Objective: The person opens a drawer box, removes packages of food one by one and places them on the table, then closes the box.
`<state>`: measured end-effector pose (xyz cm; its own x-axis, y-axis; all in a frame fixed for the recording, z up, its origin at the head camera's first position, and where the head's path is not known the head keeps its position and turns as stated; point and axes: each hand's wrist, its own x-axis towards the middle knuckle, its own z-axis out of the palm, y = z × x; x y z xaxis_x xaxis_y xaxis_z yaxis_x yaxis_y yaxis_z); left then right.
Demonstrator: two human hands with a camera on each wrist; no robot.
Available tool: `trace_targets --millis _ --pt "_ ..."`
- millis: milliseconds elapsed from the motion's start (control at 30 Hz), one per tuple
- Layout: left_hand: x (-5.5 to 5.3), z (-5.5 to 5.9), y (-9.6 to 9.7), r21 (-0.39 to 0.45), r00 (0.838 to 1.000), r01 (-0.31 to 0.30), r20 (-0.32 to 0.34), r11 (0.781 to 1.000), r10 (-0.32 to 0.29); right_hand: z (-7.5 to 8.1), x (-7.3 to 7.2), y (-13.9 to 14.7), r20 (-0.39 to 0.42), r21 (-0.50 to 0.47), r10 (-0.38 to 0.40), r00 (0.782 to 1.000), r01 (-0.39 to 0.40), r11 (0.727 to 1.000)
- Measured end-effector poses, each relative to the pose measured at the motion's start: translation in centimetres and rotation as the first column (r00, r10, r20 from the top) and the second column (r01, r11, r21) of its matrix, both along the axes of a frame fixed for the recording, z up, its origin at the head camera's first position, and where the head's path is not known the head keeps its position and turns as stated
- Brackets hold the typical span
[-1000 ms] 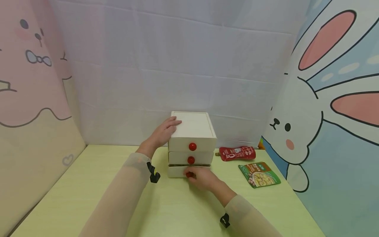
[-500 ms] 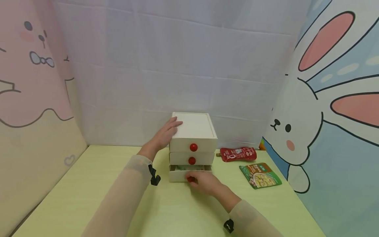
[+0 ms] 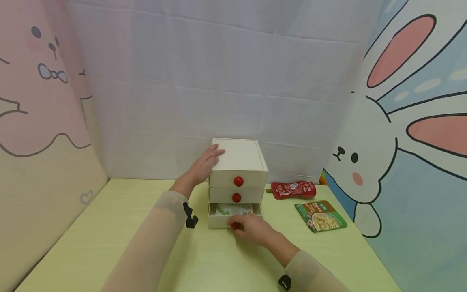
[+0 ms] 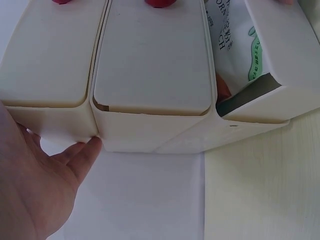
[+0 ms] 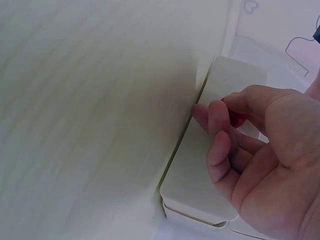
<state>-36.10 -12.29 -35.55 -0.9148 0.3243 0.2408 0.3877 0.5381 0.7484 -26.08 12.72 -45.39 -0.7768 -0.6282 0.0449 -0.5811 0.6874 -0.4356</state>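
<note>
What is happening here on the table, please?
A person is working at a small white drawer chest with three red knobs on a pale green table. The left hand rests on the chest's top left edge. The right hand pinches the red knob of the bottom drawer, which is partly open, with a white and green packet inside. A red pouch and a green packet lie to the right.

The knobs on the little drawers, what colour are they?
Red. The knobs show best in the head view, against the white drawers.
</note>
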Motion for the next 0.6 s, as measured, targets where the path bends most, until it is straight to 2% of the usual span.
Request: trace_targets --millis 600 --pt "0.0 0.0 0.0 0.01 1.0 0.001 0.005 1.0 -0.001 -0.4 1.4 0.1 0.032 -0.011 0.013 0.999 -0.013 1.0"
